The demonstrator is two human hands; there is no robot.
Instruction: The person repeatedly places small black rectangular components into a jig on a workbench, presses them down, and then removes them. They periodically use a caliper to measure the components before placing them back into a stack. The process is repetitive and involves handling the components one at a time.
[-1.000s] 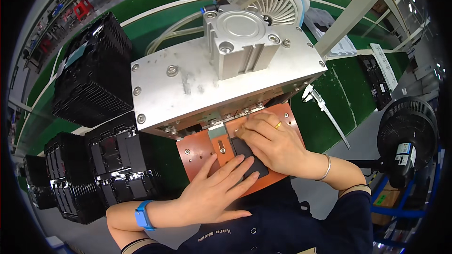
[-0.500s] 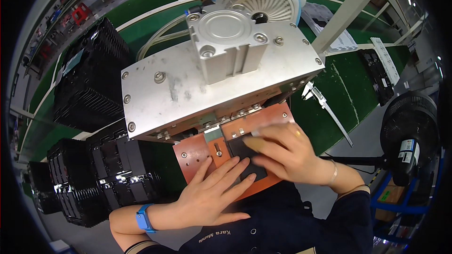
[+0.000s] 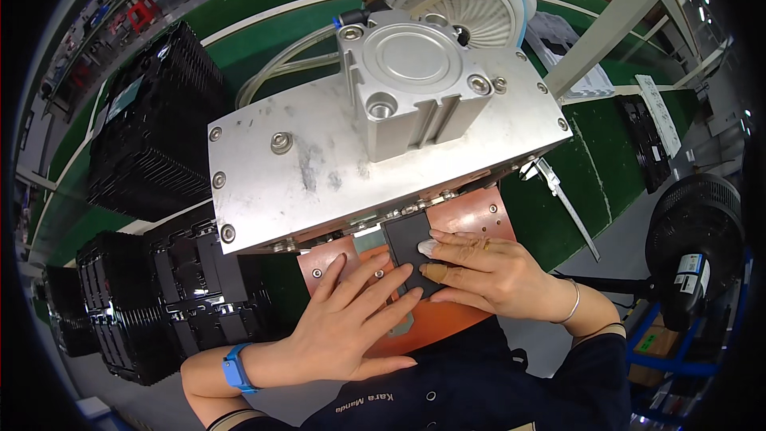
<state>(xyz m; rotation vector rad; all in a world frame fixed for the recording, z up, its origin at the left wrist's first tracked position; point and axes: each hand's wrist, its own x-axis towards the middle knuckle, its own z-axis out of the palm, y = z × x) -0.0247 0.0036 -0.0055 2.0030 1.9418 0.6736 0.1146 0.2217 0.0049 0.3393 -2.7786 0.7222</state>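
Observation:
A flat dark grey rectangular piece [image 3: 408, 236] lies on the orange-brown base plate [image 3: 469, 212] of a press-like metal fixture [image 3: 271, 191], its far end reaching the fixture's front edge. My left hand [image 3: 339, 321] rests flat with fingers spread, fingertips on the base plate and on the near left part of the dark piece. From the right, my right hand [image 3: 511, 278] lays its stretched fingers on the dark piece's right side; two fingertips wear covers, one white and one tan. The dark piece's near end is partly hidden by both hands.
A square metal cylinder block [image 3: 419, 72] tops the fixture. Stacked black trays [image 3: 155, 128] stand at left, with more black parts [image 3: 191, 279] nearer me. A caliper [image 3: 568, 206] lies on the green table at right, near a black fan [image 3: 692, 219].
The dark piece has moved away from me, up to the fixture. My right hand, blurred before, now lies still on its right side. My left hand has barely moved; the view has shifted slightly.

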